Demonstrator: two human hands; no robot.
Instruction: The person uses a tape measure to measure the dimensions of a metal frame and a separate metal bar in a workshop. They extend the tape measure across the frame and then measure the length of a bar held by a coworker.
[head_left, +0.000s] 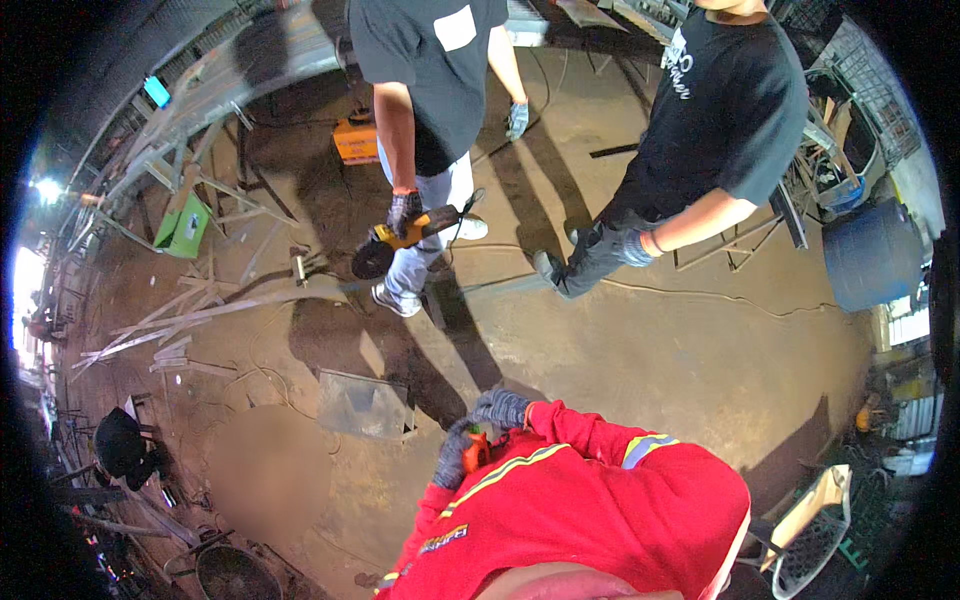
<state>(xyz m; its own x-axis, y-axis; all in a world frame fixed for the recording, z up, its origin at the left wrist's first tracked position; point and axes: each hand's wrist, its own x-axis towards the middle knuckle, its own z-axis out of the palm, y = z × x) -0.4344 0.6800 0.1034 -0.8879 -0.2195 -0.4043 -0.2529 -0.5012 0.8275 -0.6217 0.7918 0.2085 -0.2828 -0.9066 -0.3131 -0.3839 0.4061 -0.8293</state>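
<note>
My left hand (453, 458), in a dark grey work glove, is curled around a small orange-red object (477, 453) in front of my red jacket. A speck of green shows at its upper edge, but its kind is hard to make out. Just above and to the right, my right hand (500, 408), gloved alike, is closed close to the left one. What its fingers hold, if anything, is hidden. Across from me, a co-worker in a black shirt grips a yellow angle grinder (405, 238) with a dark disc, pointed downward.
A second co-worker (725, 110) stands at the right, gloved hands low. A grey metal plate (365, 405) lies on the floor before me. Steel bars (190, 318) and a green box (183, 226) are leftward, an orange machine (356, 138) behind, a blue drum (872, 255) rightward. Cables cross the floor.
</note>
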